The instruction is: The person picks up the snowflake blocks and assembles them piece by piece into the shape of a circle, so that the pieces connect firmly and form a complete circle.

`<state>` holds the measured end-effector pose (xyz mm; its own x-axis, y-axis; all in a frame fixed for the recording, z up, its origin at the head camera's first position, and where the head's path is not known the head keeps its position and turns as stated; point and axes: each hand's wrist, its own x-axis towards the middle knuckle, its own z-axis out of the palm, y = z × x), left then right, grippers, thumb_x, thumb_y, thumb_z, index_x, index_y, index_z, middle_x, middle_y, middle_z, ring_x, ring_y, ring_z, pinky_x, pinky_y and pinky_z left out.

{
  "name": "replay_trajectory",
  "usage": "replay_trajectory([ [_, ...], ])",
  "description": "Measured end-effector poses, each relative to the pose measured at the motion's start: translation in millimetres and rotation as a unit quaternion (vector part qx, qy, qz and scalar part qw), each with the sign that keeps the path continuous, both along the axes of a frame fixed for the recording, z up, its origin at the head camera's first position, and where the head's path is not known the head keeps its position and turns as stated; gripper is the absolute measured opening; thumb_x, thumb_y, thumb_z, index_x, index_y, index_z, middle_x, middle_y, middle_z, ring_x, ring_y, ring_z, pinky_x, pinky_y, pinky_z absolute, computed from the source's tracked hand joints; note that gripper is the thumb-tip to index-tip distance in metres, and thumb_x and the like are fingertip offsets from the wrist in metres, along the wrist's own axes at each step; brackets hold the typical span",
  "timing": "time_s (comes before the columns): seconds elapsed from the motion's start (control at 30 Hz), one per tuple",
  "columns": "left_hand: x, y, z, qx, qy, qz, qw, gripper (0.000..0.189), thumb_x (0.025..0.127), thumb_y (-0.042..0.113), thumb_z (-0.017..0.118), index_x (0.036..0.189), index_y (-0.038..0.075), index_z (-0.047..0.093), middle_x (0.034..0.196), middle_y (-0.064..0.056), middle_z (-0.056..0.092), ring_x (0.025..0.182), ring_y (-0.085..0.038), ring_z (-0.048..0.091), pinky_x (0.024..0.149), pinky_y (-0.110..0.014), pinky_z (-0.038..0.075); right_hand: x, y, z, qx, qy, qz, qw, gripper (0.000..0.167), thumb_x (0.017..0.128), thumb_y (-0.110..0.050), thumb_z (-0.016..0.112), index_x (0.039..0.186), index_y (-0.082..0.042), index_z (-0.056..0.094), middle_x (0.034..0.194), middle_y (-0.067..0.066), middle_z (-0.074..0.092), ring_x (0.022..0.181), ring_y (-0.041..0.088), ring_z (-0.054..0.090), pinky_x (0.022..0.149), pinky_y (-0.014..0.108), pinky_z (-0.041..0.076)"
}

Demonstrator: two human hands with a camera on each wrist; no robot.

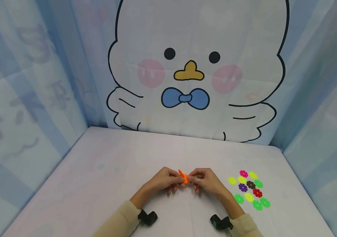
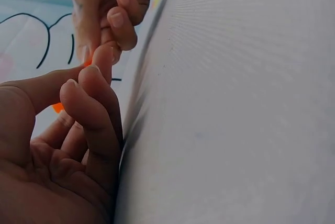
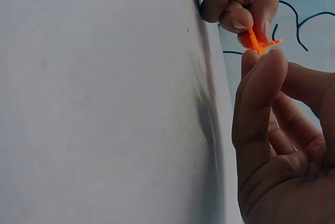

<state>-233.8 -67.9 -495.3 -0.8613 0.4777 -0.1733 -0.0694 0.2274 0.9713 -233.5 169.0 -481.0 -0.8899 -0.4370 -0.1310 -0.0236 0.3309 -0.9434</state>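
Observation:
Orange plastic snowflake discs (image 1: 185, 178), two of them joined at an angle as far as I can make out, are held between both hands above the table. My left hand (image 1: 167, 178) pinches the orange piece from the left with thumb and fingertips. From the right, my right hand (image 1: 206, 180) pinches it the same way. In the right wrist view the orange discs (image 3: 257, 45) appear edge-on, forming a cross shape between the fingertips. The left wrist view shows only small bits of orange, since the fingers cover the rest.
Several loose snowflake discs lie on the white table (image 1: 121, 154) to the right of my hands, among them a purple disc (image 1: 243, 187), a red disc (image 1: 257, 193) and a brown disc (image 1: 251, 185). A curtain with a cartoon bird (image 1: 186, 121) rises behind the table.

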Motion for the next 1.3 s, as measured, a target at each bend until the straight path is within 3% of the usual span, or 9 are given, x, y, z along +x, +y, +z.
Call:
replay_trajectory([
  [0.27, -2.4, 0.8, -3.4, 0.017, -0.026, 0.032, 0.999, 0.021, 0.097, 0.02, 0.074, 0.099, 0.0, 0.081, 0.081, -0.005, 0.08, 0.055, -0.007, 0.056, 0.049, -0.02, 0.047, -2.5, 9, 0.4, 0.063, 0.035, -0.009, 0.9973, 0.023, 0.102, -0.021, 0.072, 0.107, 0.001, 0.074, 0.085, 0.012, 0.073, 0.062, 0.014, 0.061, 0.056, 0.029, 0.059],
  [0.5, -4.1, -1.6, -5.4, 0.045, -0.052, 0.042, 0.9968, 0.023, 0.096, 0.02, 0.075, 0.1, -0.003, 0.079, 0.081, -0.002, 0.079, 0.055, -0.007, 0.056, 0.052, -0.019, 0.049, -6.9, 43, 4.9, 0.123, 0.06, -0.055, 0.989, 0.021, 0.101, -0.022, 0.073, 0.109, -0.002, 0.074, 0.085, 0.009, 0.072, 0.062, 0.017, 0.06, 0.055, 0.03, 0.058],
  [0.7, -5.3, -4.2, -6.1, 0.063, -0.061, 0.039, 0.9954, 0.022, 0.097, 0.019, 0.074, 0.099, -0.003, 0.079, 0.082, -0.002, 0.08, 0.057, -0.007, 0.058, 0.053, -0.018, 0.05, -7.1, 81, 13.2, 0.192, 0.095, -0.105, 0.9712, 0.021, 0.098, -0.022, 0.076, 0.11, -0.005, 0.075, 0.085, 0.007, 0.072, 0.058, 0.015, 0.057, 0.052, 0.027, 0.051],
  [0.8, -5.7, -4.7, -6.4, 0.067, -0.061, 0.04, 0.995, 0.021, 0.097, 0.018, 0.074, 0.099, -0.003, 0.079, 0.082, -0.002, 0.08, 0.057, -0.007, 0.058, 0.054, -0.018, 0.051, -5.6, 100, 15.6, 0.237, 0.12, -0.116, 0.9569, 0.023, 0.097, -0.025, 0.077, 0.111, -0.006, 0.076, 0.089, 0.007, 0.074, 0.065, 0.013, 0.058, 0.055, 0.026, 0.049],
  [0.97, -6.2, -4.4, -6.5, 0.073, -0.067, 0.041, 0.9943, 0.021, 0.096, 0.017, 0.074, 0.099, -0.003, 0.078, 0.081, -0.001, 0.079, 0.057, -0.007, 0.058, 0.054, -0.018, 0.051, -2.3, 126, 17.6, 0.296, 0.126, -0.125, 0.9385, 0.03, 0.096, -0.029, 0.079, 0.114, -0.005, 0.076, 0.095, 0.007, 0.075, 0.077, 0.015, 0.059, 0.065, 0.028, 0.049],
  [1.1, -6.2, -4.0, -6.3, 0.071, -0.067, 0.042, 0.9944, 0.022, 0.097, 0.018, 0.074, 0.099, -0.003, 0.078, 0.081, -0.001, 0.079, 0.057, -0.007, 0.058, 0.054, -0.018, 0.051, -0.7, 140, 18.7, 0.322, 0.106, -0.127, 0.9321, 0.039, 0.093, -0.031, 0.081, 0.121, -0.003, 0.074, 0.093, 0.006, 0.072, 0.078, 0.017, 0.058, 0.066, 0.03, 0.046],
  [1.3, -6.1, -3.1, -6.5, 0.071, -0.068, 0.045, 0.9942, 0.021, 0.096, 0.019, 0.075, 0.099, -0.002, 0.078, 0.081, -0.001, 0.079, 0.057, -0.007, 0.058, 0.054, -0.018, 0.052, -0.5, 146, 17.9, 0.332, 0.101, -0.12, 0.9301, 0.043, 0.09, -0.034, 0.085, 0.12, -0.004, 0.075, 0.089, 0.004, 0.069, 0.078, 0.018, 0.056, 0.066, 0.031, 0.044],
])
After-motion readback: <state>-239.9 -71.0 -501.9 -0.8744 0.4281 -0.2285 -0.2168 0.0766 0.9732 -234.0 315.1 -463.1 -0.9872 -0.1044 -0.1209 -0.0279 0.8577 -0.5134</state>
